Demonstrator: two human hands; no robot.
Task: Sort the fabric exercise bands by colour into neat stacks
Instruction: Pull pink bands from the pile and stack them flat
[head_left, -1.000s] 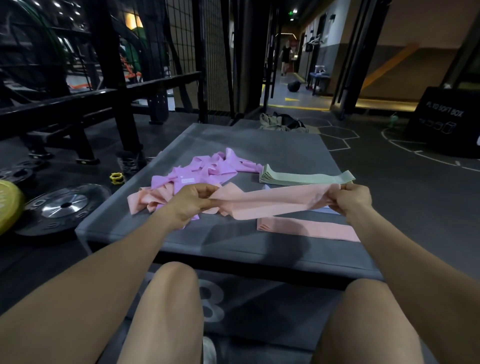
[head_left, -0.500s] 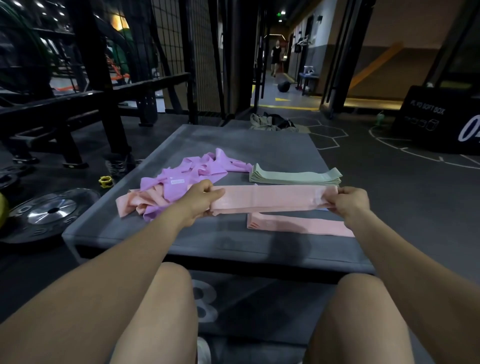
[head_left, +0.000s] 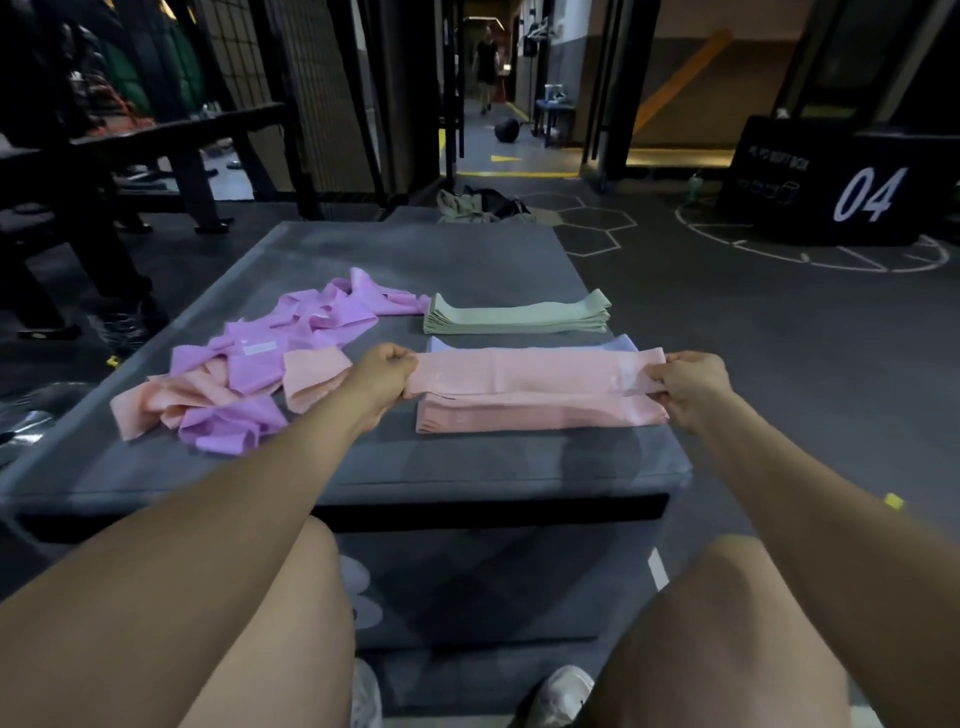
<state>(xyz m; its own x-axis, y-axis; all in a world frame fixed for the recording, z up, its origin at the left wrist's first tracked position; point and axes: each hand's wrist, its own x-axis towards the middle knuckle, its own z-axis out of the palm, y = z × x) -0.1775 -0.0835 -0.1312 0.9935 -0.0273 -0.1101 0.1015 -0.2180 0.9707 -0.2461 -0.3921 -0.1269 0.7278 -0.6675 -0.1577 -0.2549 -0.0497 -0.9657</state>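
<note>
pink band (head_left: 530, 375) | btwn left hand (head_left: 382, 375) & right hand (head_left: 688, 387), both pinching ends

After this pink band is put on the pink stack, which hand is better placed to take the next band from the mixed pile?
The left hand, probably. It holds the pink band at the end next to the mixed pile, which lies on the left. The right hand is at the far end, beyond the pink stack.

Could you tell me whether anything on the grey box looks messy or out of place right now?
Yes: the heap at the left of the grey box is still a crumpled tangle of purple and pink bands mixed together, unsorted. The green stack and pink stack on the right lie flat and tidy.
</note>
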